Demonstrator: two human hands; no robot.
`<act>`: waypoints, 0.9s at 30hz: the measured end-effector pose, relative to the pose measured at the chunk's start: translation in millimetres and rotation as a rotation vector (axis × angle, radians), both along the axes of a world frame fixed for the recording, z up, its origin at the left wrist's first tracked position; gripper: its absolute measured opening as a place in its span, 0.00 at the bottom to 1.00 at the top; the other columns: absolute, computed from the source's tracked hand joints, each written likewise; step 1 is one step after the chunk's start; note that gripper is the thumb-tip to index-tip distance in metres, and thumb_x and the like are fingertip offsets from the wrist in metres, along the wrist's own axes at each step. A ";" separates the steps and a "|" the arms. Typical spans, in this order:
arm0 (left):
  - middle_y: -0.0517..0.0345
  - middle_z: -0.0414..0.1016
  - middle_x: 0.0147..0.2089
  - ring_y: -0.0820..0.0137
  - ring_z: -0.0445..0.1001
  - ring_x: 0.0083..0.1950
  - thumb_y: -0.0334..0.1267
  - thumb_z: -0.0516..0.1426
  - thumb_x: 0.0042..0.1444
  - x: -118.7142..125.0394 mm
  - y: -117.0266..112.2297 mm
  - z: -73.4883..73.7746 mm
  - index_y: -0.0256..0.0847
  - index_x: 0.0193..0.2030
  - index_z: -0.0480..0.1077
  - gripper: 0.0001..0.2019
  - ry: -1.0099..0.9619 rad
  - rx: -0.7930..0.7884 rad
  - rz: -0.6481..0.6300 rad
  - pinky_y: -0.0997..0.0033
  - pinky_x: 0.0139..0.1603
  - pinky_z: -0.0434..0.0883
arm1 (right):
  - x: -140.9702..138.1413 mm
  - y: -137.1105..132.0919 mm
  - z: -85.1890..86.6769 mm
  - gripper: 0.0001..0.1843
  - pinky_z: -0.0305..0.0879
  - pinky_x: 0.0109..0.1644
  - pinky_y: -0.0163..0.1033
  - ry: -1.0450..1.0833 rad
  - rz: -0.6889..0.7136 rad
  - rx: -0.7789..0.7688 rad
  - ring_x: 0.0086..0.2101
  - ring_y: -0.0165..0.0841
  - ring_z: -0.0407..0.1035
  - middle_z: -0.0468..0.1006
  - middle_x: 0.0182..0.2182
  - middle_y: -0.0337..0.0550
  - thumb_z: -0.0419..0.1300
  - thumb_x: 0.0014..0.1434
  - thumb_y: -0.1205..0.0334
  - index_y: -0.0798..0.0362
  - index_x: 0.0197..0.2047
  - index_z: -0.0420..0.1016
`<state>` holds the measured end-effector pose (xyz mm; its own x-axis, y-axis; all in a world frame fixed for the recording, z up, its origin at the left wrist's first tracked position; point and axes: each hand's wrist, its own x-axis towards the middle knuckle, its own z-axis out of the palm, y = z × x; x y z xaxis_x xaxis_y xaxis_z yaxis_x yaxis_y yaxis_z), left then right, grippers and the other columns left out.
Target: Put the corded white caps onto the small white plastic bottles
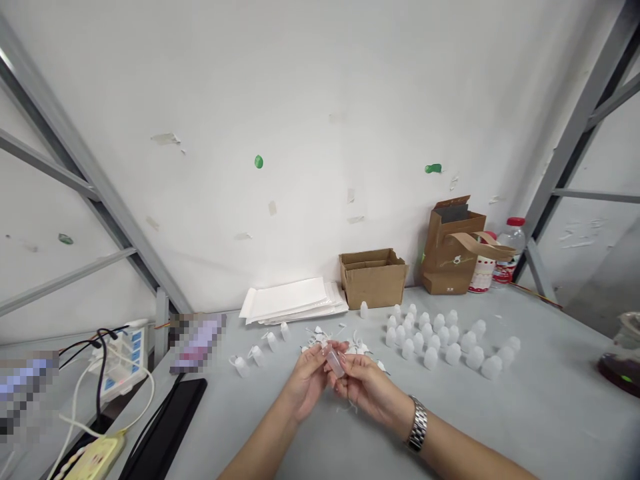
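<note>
Both hands meet in front of me over the table and grip one small translucent plastic container (pixel 335 363). My left hand (pixel 309 379) pinches its upper end, and my right hand (pixel 367 387) has its fingers closed around the lower end. Just behind the hands lies a loose pile of small white parts with cords (pixel 359 347), partly covered by the fingers. To the left, several whitish pieces with cord loops (pixel 256 355) stand in a slanting row. On the right stand several frosted dome-shaped pieces (pixel 453 353) in loose rows.
White padded envelopes (pixel 287 300) lie against the wall beside an open cardboard box (pixel 375 283). Farther right are a brown paper bag (pixel 445 260) and a red-capped bottle (pixel 513 240). At left are a phone (pixel 199 341), a black slab (pixel 167 427) and a wired power strip (pixel 125 357).
</note>
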<state>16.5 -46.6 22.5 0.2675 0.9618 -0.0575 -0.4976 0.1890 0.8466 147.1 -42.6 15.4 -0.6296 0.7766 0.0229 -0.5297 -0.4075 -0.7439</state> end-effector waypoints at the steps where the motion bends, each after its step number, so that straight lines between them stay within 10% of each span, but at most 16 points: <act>1: 0.49 0.72 0.41 0.74 0.68 0.27 0.42 0.57 0.48 -0.6 -0.3 1.1 0.36 0.37 0.72 0.13 0.009 -0.004 0.000 0.74 0.24 0.64 | 0.2 0.7 0.0 0.15 0.57 0.29 0.32 -0.014 0.014 0.008 0.21 0.25 0.63 0.72 0.21 0.43 0.62 0.47 0.54 0.60 0.26 0.73; 8: 0.47 0.74 0.39 0.71 0.69 0.32 0.46 0.60 0.44 -0.7 3.3 3.8 0.32 0.34 0.74 0.16 0.035 -0.060 0.149 0.74 0.29 0.63 | 0.3 7.0 0.7 0.19 0.57 0.28 0.34 -0.393 -0.210 0.248 0.22 0.27 0.64 0.73 0.23 0.40 0.62 0.44 0.47 0.57 0.28 0.72; 14: 0.53 0.73 0.36 0.80 0.62 0.20 0.46 0.58 0.47 -1.0 2.9 2.2 0.35 0.40 0.71 0.17 0.029 -0.047 0.062 0.73 0.24 0.61 | 0.9 3.9 2.9 0.20 0.55 0.28 0.34 -0.312 -0.123 0.200 0.21 0.26 0.63 0.74 0.23 0.41 0.60 0.46 0.46 0.58 0.27 0.71; 27: 0.53 0.71 0.31 0.71 0.69 0.28 0.38 0.57 0.49 -4.9 2.2 1.0 0.35 0.37 0.70 0.10 -0.125 -0.041 -0.127 0.70 0.28 0.68 | 4.5 1.3 5.2 0.18 0.55 0.27 0.32 -0.157 -0.049 0.167 0.20 0.24 0.61 0.72 0.21 0.41 0.60 0.49 0.49 0.58 0.23 0.71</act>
